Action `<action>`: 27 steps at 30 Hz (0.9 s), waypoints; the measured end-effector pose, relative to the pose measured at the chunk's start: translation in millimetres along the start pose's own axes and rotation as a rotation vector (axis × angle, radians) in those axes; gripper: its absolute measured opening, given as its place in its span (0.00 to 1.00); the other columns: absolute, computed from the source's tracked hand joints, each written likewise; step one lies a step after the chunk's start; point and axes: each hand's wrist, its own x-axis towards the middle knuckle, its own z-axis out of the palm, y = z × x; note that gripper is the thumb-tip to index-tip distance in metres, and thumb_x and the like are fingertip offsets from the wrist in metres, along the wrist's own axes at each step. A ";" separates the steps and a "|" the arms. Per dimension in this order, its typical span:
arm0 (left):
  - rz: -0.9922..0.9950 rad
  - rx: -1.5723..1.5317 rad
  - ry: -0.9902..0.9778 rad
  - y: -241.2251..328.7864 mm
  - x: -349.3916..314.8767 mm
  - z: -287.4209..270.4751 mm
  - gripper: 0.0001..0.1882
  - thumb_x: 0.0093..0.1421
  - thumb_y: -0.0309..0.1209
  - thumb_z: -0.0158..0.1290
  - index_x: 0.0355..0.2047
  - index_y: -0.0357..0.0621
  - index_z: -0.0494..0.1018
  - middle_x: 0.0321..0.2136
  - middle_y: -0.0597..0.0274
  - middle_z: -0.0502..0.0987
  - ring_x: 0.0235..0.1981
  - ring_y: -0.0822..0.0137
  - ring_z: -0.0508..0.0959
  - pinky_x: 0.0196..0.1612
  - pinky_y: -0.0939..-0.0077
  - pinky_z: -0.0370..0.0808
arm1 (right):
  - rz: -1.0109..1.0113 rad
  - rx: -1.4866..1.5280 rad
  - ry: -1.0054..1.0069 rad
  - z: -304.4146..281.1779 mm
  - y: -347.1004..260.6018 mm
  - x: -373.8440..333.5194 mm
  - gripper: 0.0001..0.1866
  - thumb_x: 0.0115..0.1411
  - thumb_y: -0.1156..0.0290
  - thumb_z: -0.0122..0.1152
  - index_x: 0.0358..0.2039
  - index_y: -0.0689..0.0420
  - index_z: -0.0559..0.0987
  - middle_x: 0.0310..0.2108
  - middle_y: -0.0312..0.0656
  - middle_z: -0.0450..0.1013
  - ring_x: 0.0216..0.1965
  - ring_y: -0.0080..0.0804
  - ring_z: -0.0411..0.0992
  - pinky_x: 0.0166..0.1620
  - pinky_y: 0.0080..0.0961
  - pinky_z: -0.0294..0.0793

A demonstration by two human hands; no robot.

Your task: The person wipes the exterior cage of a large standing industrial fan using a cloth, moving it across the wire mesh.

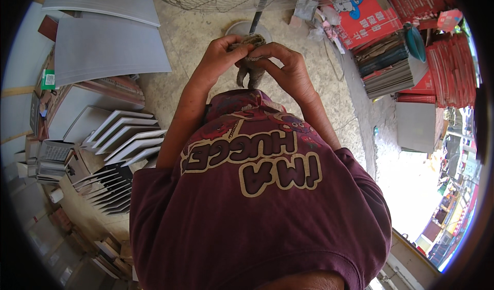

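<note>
- I count two bare hands, left hand (221, 58) and right hand (289, 66), and one grey-brown cloth (250, 76).
- Both hands pinch the cloth's upper part; it lies between them, its lower part trailing toward one maroon shirt (257, 228).
- I note pale-outlined lettering on the shirt.

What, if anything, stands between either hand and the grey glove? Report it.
Nothing visible: the left hand and right hand both pinch the grey glove near its upper end; the rest hangs below.
</note>
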 end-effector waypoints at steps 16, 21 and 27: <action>0.072 -0.085 0.172 -5.2 -5.1 -4.6 0.09 0.55 0.30 0.55 0.33 0.35 0.75 0.23 0.65 0.76 0.20 0.79 0.72 0.24 0.85 0.69 | 0.136 0.063 0.134 15.7 28.8 -8.6 0.12 0.49 0.78 0.65 0.35 0.60 0.75 0.31 0.37 0.74 0.34 0.24 0.74 0.42 0.21 0.73; 0.102 -0.063 0.115 -4.7 -8.1 -6.0 0.09 0.55 0.29 0.55 0.33 0.36 0.75 0.22 0.67 0.75 0.20 0.80 0.71 0.23 0.85 0.68 | 0.117 0.107 0.220 11.7 23.5 -5.2 0.11 0.49 0.79 0.64 0.35 0.61 0.75 0.31 0.37 0.74 0.35 0.24 0.74 0.41 0.20 0.72; 0.092 0.037 -0.012 -1.6 -11.1 -8.1 0.08 0.56 0.26 0.53 0.35 0.35 0.73 0.27 0.67 0.75 0.26 0.79 0.71 0.28 0.84 0.68 | 0.215 0.271 0.195 8.7 29.8 -6.5 0.11 0.51 0.80 0.62 0.36 0.60 0.74 0.31 0.35 0.74 0.35 0.21 0.72 0.41 0.18 0.72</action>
